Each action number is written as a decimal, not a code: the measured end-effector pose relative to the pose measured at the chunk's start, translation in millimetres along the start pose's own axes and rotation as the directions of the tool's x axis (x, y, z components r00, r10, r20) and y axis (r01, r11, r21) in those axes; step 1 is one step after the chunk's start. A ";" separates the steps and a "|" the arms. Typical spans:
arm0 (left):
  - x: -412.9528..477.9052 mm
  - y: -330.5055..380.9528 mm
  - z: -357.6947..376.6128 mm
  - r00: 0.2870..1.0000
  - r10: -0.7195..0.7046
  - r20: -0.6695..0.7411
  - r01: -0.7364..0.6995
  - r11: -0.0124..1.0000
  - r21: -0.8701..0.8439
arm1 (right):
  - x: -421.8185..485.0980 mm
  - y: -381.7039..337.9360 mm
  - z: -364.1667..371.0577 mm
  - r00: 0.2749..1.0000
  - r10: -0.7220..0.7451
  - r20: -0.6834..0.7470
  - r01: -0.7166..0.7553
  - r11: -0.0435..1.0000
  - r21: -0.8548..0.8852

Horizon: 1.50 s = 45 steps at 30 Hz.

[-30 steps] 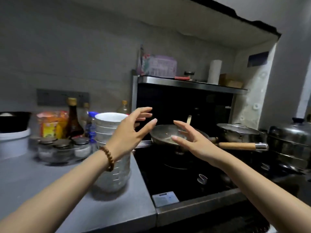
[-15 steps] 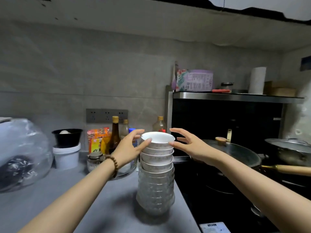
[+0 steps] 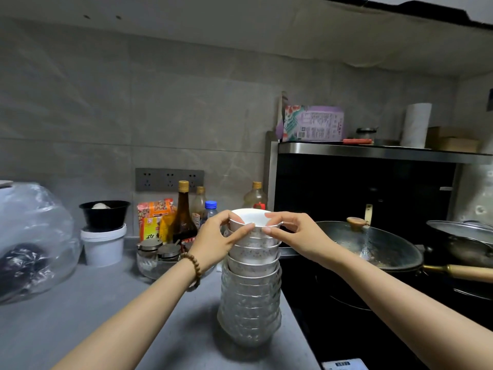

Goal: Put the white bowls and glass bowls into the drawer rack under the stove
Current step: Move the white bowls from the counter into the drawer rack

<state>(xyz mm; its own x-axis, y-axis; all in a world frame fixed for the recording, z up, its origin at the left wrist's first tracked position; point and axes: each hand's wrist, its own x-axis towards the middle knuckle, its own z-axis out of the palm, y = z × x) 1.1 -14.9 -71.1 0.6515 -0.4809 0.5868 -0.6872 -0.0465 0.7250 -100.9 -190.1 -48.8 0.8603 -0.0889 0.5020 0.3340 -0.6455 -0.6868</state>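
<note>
A tall stack of bowls stands on the grey counter (image 3: 80,311) beside the stove. Several white bowls (image 3: 253,256) sit on top of several patterned glass bowls (image 3: 249,313). My left hand (image 3: 217,243) grips the left side of the top white bowl (image 3: 250,218), thumb across its front. My right hand (image 3: 296,236) grips the same bowl's right rim, fingers curled over the edge. The drawer rack under the stove is out of view.
A wok with a glass lid (image 3: 370,244) sits on the black stove (image 3: 333,316) to the right, wooden handle pointing right. Behind the stack are sauce bottles (image 3: 183,212), seasoning jars (image 3: 153,252), a white bucket (image 3: 103,245) and a plastic bag (image 3: 29,241) at left.
Both hands have closed in from beside the stack and now clasp the top white bowl. The view has swung left from the stove to the stack.
</note>
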 end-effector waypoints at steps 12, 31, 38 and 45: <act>1.0 7.0 3.8 0.992 0.050 -0.120 -0.059 0.995 -0.074 | 3.4 -4.9 -1.4 0.996 -0.069 -0.061 0.070 0.997 0.019; -29.1 130.4 161.7 0.973 0.174 0.154 -0.084 0.882 -0.464 | -161.8 -33.9 -149.7 0.946 -0.063 -0.319 0.036 0.995 -0.090; -84.3 126.9 291.5 0.895 -0.002 0.446 0.209 0.885 -0.415 | -274.1 23.5 -184.1 0.867 0.239 -0.436 -0.206 0.971 0.122; -156.0 84.9 397.1 0.718 -0.113 0.687 0.443 0.835 -0.325 | -360.9 117.2 -185.9 0.693 0.546 -0.471 -0.468 0.837 0.284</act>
<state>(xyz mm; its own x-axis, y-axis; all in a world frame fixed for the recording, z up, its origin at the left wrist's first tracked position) -286.4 -291.4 -244.3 0.3245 -0.9415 0.0913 -0.1809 0.0329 0.9829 -443.8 -374.7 -212.7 0.5969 -0.7716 0.2199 -0.0133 -0.2835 -0.9589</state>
